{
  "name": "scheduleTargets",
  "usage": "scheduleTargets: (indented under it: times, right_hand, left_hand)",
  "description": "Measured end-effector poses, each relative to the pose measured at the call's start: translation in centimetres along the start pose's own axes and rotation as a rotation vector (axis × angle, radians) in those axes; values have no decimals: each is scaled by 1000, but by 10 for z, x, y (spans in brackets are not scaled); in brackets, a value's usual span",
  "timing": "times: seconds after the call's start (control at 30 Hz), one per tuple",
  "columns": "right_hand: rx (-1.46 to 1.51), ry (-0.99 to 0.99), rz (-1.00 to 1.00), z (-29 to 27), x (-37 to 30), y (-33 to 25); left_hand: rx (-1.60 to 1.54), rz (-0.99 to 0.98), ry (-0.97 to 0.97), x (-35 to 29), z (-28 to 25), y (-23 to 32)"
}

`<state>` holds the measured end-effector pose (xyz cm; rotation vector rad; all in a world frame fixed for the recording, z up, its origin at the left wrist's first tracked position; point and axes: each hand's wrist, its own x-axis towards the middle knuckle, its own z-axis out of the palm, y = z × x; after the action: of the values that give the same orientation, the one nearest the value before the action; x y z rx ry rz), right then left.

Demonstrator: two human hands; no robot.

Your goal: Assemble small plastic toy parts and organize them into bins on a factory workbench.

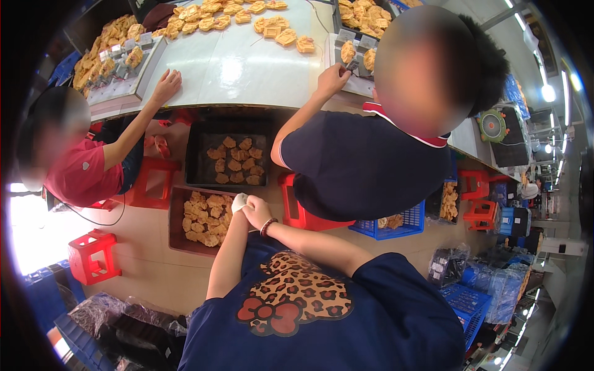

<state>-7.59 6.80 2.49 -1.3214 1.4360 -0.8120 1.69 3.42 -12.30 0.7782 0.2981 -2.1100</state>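
White wad point(239, 201) sits at the fingertips of the left hand point(237, 204), which is closed around it; what the wad is made of cannot be told. Right hand point(257, 212) is clenched and presses against the left hand from the right side. A dark bead bracelet point(268, 227) circles the right wrist. Both hands are raised in front of the chest, above the right edge of a brown tray point(176, 235) on the floor.

The brown tray holds tan moulded parts point(204, 217) in a loose heap. Just beyond it lies a black tray point(197, 154) with more of the same parts, spread thinner.

Two other people sit at the worktop point(235, 65) beyond the trays. One, in a red shirt, rests a hand point(166, 83) on the worktop edge next to a grey fixture point(117, 77). The other, in a dark shirt, holds a hand point(333, 79) at a second fixture point(356, 59). More tan parts lie scattered on the worktop.

Red stools point(93, 256) stand on the floor at the left. A blue crate point(402, 226) sits to the right of the hands.
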Motion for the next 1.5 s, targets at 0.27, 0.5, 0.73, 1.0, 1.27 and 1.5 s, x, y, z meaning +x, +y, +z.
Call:
scheduleTargets:
  times: [0.27, 0.5, 0.73, 1.0, 1.27, 1.5]
  right_hand:
    - [-346, -18, -186, 1, 7, -39]
    - [-328, -237, -475, 4, -22, -53]
    - [-255, -159, -327, 19, -21, -46]
    - [24, -314, 186, 21, 9, 4]
    - [76, -262, 193, 26, -3, -37]
    - [175, -176, -13, 11, -7, -59]
  left_hand:
    - [-154, 82, 188, -5, 2, 2]
    - [-314, 185, 334, -30, -26, -10]
    - [-489, 220, 474, -37, -16, 49]
    - [-284, 604, 305, -76, 81, 35]
    - [-862, 489, -211, -72, 93, 67]
    - [717, 327, 107, -64, 122, 50]
